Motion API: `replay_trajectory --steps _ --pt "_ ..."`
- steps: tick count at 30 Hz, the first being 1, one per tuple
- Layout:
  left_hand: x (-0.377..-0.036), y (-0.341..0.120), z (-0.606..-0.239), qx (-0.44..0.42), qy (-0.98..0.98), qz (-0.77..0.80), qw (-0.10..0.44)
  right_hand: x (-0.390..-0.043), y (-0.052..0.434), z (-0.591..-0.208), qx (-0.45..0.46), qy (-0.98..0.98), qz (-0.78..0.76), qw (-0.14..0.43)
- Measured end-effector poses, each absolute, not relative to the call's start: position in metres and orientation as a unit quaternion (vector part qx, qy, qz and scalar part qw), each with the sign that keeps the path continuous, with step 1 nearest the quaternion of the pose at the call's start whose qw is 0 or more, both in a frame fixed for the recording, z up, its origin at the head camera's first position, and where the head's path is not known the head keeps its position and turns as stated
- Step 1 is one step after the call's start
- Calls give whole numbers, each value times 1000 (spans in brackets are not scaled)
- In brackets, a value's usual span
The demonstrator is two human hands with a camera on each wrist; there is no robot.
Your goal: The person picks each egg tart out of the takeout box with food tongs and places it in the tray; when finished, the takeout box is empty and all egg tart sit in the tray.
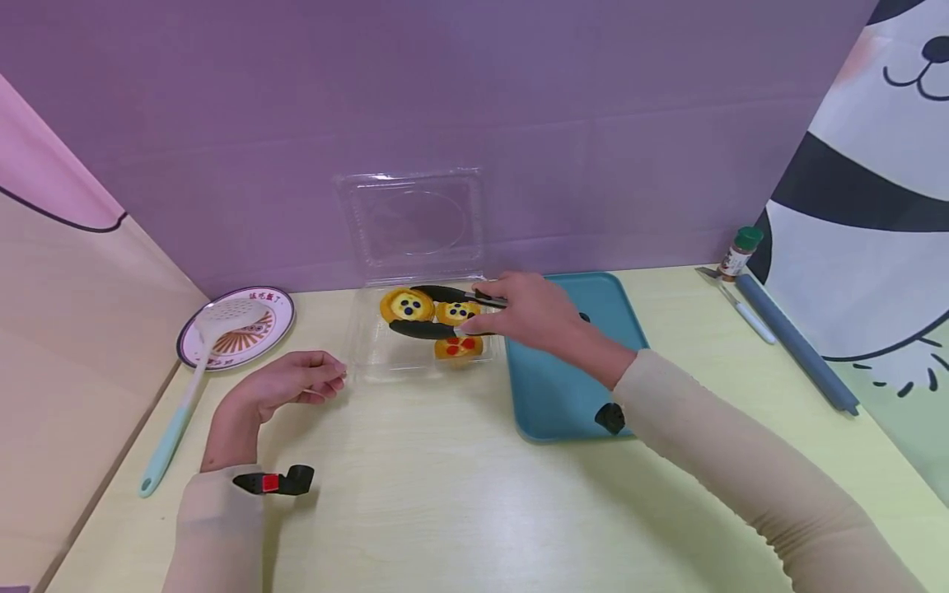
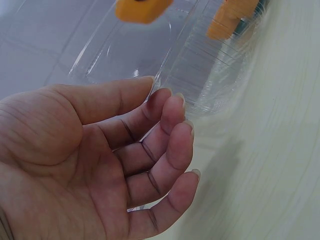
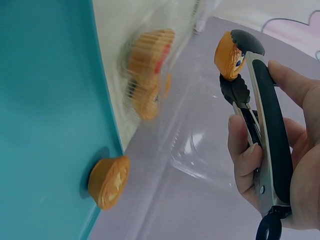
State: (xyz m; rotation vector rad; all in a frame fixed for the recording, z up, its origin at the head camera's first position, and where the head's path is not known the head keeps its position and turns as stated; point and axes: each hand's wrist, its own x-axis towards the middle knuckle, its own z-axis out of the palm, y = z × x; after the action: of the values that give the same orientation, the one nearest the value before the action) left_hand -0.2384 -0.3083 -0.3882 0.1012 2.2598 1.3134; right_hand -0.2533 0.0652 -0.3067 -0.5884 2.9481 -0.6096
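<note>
My right hand [image 1: 537, 309] grips black-and-silver tongs [image 3: 272, 135]. Their black tips pinch a small tart with blueberries [image 1: 407, 305], held up over the clear plastic container [image 1: 393, 354]. Inside the container sit another blueberry tart [image 1: 457, 313] and a tart with red topping [image 1: 458, 347], at its right side. My left hand [image 1: 296, 383] is beside the container's left edge, fingers loosely bent and thumb tip close to the index fingertip. In the left wrist view its fingertips overlap the container's edge, with nothing seen between them.
The clear lid [image 1: 418, 222] stands raised behind. A blue tray [image 1: 559, 395] lies right of the container, bearing a tart with a pale star [image 3: 116, 182]. Left are a plate [image 1: 285, 317] and slotted spatula [image 1: 170, 432]; far right, a spice bottle [image 1: 737, 255], knife [image 1: 749, 317] and blue-grey bar [image 1: 797, 342].
</note>
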Motion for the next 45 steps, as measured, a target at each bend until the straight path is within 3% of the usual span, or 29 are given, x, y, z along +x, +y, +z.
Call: replay_trajectory --steps 23,45 --pt "-237 -309 -389 37 834 487 256 -242 155 -293 -110 961 -253 1" --pt "-238 -307 -388 42 836 483 259 -247 228 -310 -46 974 -220 -26"
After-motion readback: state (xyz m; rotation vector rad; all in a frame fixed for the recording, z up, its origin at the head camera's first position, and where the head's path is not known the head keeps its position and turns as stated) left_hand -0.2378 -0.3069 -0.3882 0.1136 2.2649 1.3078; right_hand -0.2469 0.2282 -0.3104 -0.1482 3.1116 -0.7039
